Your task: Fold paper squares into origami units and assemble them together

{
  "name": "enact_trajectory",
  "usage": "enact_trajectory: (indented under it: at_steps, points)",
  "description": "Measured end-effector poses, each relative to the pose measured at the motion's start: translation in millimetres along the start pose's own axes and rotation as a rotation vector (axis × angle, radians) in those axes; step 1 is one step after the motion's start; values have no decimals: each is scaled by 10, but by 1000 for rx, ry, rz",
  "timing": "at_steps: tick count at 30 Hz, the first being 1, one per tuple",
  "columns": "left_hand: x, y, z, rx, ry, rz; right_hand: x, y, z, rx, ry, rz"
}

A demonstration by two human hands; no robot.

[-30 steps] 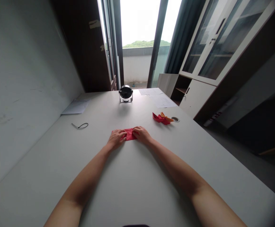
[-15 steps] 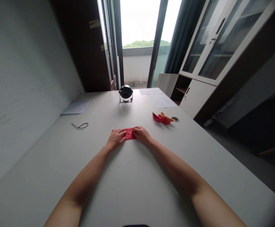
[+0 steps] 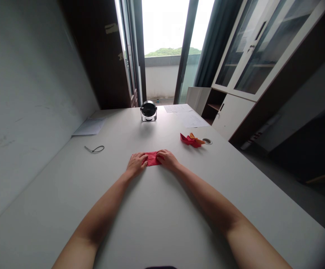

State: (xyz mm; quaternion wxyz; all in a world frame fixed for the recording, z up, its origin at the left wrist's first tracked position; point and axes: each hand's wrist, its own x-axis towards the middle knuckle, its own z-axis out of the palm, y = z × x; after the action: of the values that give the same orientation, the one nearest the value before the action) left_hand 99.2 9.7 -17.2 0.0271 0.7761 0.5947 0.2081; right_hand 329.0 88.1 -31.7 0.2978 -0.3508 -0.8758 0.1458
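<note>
A folded piece of red paper (image 3: 152,158) lies flat on the white table (image 3: 156,209), about an arm's length in front of me. My left hand (image 3: 136,164) presses down on its left end, fingers curled onto the paper. My right hand (image 3: 168,160) presses on its right end in the same way, fingertips bent over the edge. The two hands nearly meet over the paper and hide both of its ends.
Folded red and orange paper shapes (image 3: 191,139) lie to the right beside a cable hole (image 3: 207,141). A small desk fan (image 3: 148,111) stands at the back. Paper sheets (image 3: 90,126) and a black loop (image 3: 95,149) lie left. More sheets (image 3: 186,115) lie back right.
My left hand has shifted slightly to the right along the red paper, covering more of its left end. The right hand stays where it was.
</note>
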Motion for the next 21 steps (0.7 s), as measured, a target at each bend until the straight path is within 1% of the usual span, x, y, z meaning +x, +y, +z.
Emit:
enact_trajectory:
  at_steps: [13,21]
  points:
    - [-5,-114,44,9,62,-91,-4,10,13,9,8,-11]
    - [-9,-109,36,2,68,-125,-2,6,11,8,12,-23]
